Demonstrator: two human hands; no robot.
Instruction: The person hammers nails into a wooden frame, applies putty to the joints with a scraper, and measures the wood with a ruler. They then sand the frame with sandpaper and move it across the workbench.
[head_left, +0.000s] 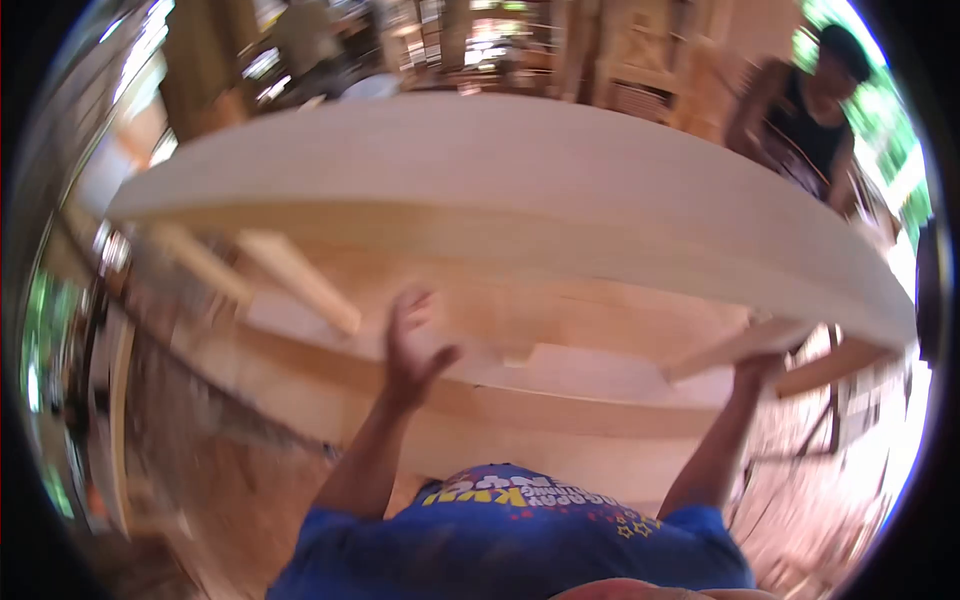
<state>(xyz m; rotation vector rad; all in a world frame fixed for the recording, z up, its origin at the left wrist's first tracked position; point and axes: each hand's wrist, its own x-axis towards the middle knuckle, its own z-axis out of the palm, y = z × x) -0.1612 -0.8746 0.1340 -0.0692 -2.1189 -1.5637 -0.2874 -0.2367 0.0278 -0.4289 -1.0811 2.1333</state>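
Observation:
A large pale wooden piece (500, 170) with a long curved top panel spans the view in front of me. Beneath the panel are slats (300, 280) at the left and a long lower board (560, 405). My left hand (410, 345) is raised in front of the lower board, fingers apart, holding nothing. At the right, my right hand (760, 368) touches a wooden leg (745, 345) under the panel; its fingers are blurred and mostly hidden.
At the upper right, a person (815, 120) in a dark sleeveless top stands beyond the panel. Blurred wooden pieces (640, 60) fill the background. Reddish-brown ground (230, 460) shows below, with a dark thin bar at the left.

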